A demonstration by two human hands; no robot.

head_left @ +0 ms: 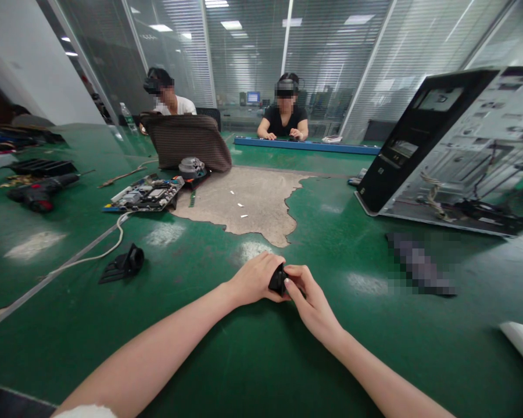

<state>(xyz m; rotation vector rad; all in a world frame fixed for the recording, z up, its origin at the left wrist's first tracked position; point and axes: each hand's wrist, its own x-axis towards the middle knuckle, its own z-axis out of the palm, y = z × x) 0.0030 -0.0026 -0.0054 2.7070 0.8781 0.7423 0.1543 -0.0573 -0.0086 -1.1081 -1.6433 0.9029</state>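
Just over the green tabletop (192, 331), a small black part (278, 280) sits between my two hands; its exact kind cannot be made out. My left hand (258, 277) is wrapped round it from the left, with the back of the hand upward. From the right, my right hand (307, 293) pinches its edge with thumb and fingertips. Much of the part is hidden by my fingers. To the left on the table lies a black plastic piece with a round opening (128, 262), touched by neither hand.
An opened computer tower (396, 154) stands at right, near a blurred dark object (418, 267). At left are a circuit board (146, 194), a white cable (113, 247) and a power drill (41, 190). A brown mesh chair panel (187, 142) stands behind. Two people sit across the table.
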